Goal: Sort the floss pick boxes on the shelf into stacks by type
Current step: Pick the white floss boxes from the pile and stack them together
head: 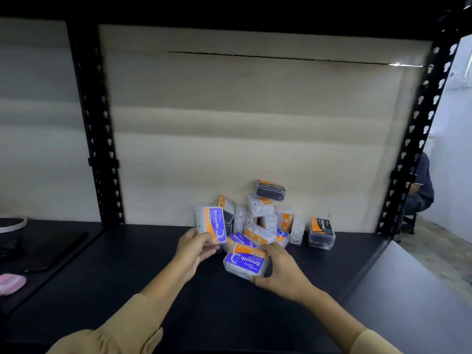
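— Holding two Smooth boxes: our left hand (195,247) pinches one (213,224) upright, our right (279,273) clasps another (246,261) on the shelf (127,277).
— Clear boxes hold white picks; the pile (265,221) behind hides others.

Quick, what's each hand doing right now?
Left hand: closed on an upright Smooth box, lifted off the shelf.
Right hand: fingers wrapped around another Smooth box lying flat in front of the pile.

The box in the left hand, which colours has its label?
Purple and orange with white lettering, on the Smooth box, seen in the head view.
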`<state>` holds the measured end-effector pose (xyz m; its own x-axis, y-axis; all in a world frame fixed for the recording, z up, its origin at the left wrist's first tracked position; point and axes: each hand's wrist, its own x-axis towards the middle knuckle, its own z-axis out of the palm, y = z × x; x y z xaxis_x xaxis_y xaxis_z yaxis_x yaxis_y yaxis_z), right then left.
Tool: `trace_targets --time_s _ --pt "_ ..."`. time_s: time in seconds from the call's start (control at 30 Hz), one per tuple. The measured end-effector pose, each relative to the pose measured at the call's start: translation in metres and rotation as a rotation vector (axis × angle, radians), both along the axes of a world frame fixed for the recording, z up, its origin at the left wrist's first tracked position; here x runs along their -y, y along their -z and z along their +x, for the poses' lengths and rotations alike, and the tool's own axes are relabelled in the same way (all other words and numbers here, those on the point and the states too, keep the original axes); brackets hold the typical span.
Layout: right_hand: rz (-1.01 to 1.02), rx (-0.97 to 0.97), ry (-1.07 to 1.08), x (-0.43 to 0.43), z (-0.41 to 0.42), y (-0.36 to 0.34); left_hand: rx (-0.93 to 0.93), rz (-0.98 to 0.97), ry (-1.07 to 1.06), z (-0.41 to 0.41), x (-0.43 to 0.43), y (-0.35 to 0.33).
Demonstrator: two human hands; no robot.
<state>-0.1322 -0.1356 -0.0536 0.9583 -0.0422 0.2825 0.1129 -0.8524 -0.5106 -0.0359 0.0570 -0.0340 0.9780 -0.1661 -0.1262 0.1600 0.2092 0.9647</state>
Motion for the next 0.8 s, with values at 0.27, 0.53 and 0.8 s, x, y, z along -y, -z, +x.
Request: trace_targets --time_s 0.27,0.53,0.8 --pt "0.024 -0.054 -0.038 -0.003 -0.013 0.011 -0.03 0.151 0.027 -0.02 -0.032 0.025" --pt "-0.072 -0.092 -0.054 -0.001 -0.017 0.013 0.184 0.404 0.084 -0.021 -0.042 0.025" --pt "-0.271 -0.096 -0.054 -0.006 -0.017 0.012 0.31 0.595 0.137 -0.017 -0.044 0.026"
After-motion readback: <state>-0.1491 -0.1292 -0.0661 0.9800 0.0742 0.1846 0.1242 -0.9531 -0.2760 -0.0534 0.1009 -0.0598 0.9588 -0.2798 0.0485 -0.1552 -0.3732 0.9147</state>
